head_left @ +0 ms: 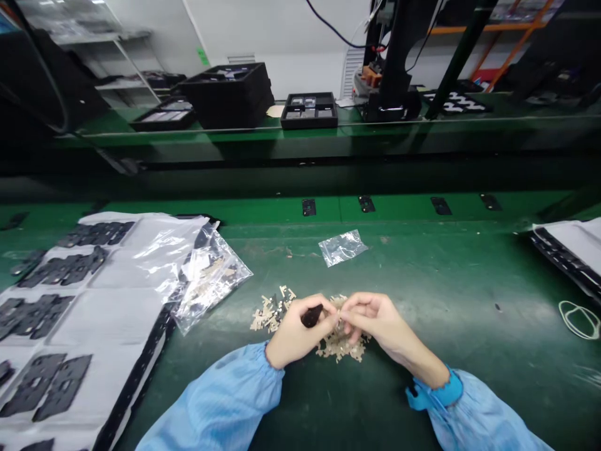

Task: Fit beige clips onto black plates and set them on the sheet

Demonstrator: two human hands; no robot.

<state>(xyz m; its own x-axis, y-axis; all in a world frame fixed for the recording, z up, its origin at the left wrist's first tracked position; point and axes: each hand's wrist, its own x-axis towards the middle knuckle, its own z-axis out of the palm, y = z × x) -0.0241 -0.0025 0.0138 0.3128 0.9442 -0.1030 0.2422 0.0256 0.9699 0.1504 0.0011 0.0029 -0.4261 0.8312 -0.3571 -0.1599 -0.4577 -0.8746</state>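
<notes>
Head view, near to far: blue sleeves [220, 401] come in from the near edge. The left hand [297, 329] curls around a dark part [312, 316], thumb and forefinger together. The right hand [378, 319] has its fingertips pinched close against the left's; whether it grips a small piece, I cannot tell. Beneath and between them lies a pile of beige pieces [342, 352], with a smaller pile [267, 317] just left of the left hand. Farther left sits a clear bag [213, 279] of beige pieces; beyond the hands, a flat clear bag [342, 248].
</notes>
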